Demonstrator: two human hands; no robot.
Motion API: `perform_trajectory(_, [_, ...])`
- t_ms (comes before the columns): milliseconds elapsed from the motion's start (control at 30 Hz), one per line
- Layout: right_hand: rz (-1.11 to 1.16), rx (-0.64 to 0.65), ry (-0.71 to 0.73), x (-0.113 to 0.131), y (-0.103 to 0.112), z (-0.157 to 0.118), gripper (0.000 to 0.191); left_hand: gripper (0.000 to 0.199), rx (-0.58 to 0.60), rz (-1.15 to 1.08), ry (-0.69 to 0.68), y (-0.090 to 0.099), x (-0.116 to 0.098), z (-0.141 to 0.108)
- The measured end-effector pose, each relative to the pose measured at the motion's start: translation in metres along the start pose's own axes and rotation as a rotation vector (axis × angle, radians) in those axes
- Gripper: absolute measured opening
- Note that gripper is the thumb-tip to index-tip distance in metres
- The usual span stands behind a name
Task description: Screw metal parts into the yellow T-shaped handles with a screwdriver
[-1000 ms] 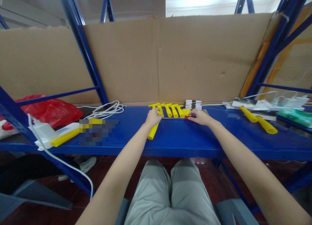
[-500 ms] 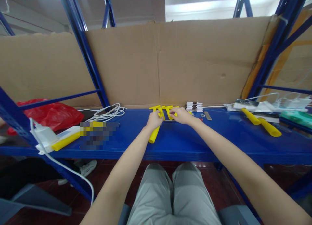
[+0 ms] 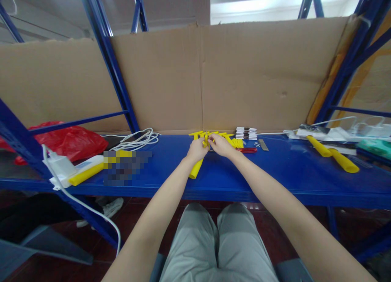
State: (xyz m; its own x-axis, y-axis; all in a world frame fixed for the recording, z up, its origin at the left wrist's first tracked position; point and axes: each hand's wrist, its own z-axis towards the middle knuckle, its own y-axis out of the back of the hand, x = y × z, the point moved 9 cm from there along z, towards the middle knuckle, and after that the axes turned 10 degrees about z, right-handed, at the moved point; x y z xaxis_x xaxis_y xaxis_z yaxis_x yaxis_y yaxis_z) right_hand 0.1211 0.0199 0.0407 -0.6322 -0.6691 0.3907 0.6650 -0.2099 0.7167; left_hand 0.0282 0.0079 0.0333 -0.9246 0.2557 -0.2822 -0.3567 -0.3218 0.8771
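Observation:
Near the back of the blue shelf, my left hand (image 3: 196, 150) is closed on a small yellow plastic part (image 3: 206, 141). The fingers of my right hand (image 3: 221, 145) pinch at the same part from the other side, hiding much of it. Below my left hand a yellow tubular handle (image 3: 196, 170) points toward me; whether it joins the held part I cannot tell. Behind the hands lie several yellow T-shaped pieces (image 3: 222, 134). Beside my right wrist are small yellow pieces (image 3: 238, 143) and a slim red object (image 3: 248, 150).
A banded white stack (image 3: 246, 133), tiny dark-and-white parts (image 3: 257, 144) and a flat metal strip (image 3: 263, 145) lie to the right. Farther right are yellow tubes (image 3: 344, 161). At left lie a coiled white cable (image 3: 137, 139), a power strip (image 3: 65, 178) and a red bag (image 3: 70, 139). Cardboard (image 3: 244, 78) stands behind.
My right hand has moved left, closing in on the part at my left hand. The small yellow pieces and red object by my right wrist are now more exposed.

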Motion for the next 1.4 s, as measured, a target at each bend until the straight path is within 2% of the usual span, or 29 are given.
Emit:
perform_trajectory(633, [0.048,-0.005,-0.054,-0.006,-0.002,0.003,0.012,0.019,-0.012,0.015,-0.027,0.001,-0.004,-0.001])
perform_trajectory(900, [0.106,0.004,-0.003,-0.01,-0.006,0.003,0.013,0.022,0.015,0.015,-0.031,0.0,-0.007,-0.002])
perform_trajectory(1033, [0.125,-0.011,0.013,-0.012,-0.002,0.002,0.013,0.022,-0.016,0.07,0.003,0.004,-0.002,-0.002])
perform_trajectory(1233, [0.087,-0.092,-0.031,-0.026,0.02,-0.003,0.011,0.019,-0.01,0.068,0.028,0.005,0.004,0.0])
perform_trajectory(1333, [0.006,-0.143,-0.124,-0.05,0.043,-0.005,0.011,0.016,-0.004,0.041,0.026,0.005,0.004,0.0])
perform_trajectory(1400, [-0.058,-0.165,-0.236,-0.076,0.064,-0.009,0.013,0.016,0.001,0.02,0.031,0.004,0.004,0.0])
